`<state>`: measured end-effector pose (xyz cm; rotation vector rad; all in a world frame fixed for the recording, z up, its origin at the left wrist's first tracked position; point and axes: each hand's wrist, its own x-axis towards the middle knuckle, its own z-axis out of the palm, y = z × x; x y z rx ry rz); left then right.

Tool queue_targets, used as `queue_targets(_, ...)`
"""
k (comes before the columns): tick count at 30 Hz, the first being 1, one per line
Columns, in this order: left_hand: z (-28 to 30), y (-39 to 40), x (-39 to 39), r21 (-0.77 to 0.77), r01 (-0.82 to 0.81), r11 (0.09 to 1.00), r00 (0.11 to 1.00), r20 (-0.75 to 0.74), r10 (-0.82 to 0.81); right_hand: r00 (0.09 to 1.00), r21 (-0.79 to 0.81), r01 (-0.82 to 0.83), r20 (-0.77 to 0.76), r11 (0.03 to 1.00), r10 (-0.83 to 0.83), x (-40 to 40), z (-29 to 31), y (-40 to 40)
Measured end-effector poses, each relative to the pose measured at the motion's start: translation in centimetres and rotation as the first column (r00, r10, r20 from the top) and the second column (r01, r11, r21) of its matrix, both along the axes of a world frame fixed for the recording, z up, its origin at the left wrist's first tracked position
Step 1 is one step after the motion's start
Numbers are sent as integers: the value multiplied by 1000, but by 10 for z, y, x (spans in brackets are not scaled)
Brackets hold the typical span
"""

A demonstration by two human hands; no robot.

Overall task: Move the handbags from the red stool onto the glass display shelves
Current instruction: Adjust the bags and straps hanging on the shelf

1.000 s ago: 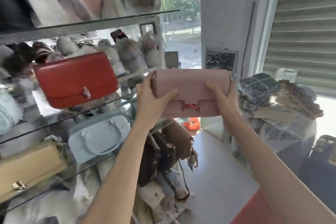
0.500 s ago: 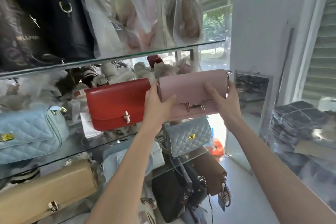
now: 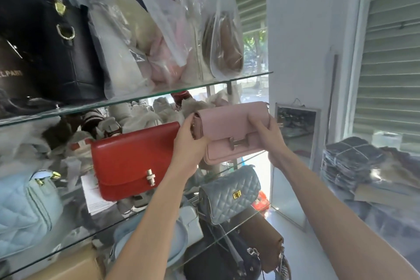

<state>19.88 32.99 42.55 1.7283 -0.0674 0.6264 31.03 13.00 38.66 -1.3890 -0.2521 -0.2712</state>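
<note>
The pink handbag (image 3: 234,130) is gripped at its ends by the left hand (image 3: 189,143) and right hand (image 3: 270,134), held just right of the red handbag (image 3: 134,161), not yet set down on the glass shelf (image 3: 247,159); the red stool is not seen.

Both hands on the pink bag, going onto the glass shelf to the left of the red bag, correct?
Not quite. The head view shows both the left hand and the right hand gripping the pink bag, but it is to the right of the red bag, not the left, at the open end of the glass shelf.
</note>
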Motion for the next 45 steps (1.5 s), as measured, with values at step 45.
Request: queue_targets(45,-80,-32,63,147,-389,909,917,-33,398,924,-122,-380,-5,917,383,106,-37,-30)
